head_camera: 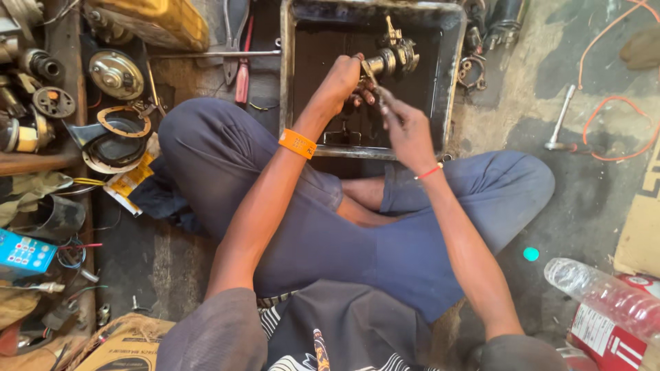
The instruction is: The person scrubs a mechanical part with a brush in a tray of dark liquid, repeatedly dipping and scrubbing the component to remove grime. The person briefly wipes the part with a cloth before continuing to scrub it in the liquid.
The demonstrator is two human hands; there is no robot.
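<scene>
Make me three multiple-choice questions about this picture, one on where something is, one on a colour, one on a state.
1. Where is the metal part that the hands work on?
A. Over the black tray
B. On the cardboard
C. Beside the plastic bottle

2. What colour is the left wristband?
A. Green
B. Orange
C. White

3. How is the left hand?
A. Flat on the floor
B. Resting on a knee
C. Gripping the part

Answers: 1 A, it sits above the tray's dark inside. 2 B, the band is plainly orange. 3 C, its fingers close round the part while the right hand holds a thin tool to it.
</scene>
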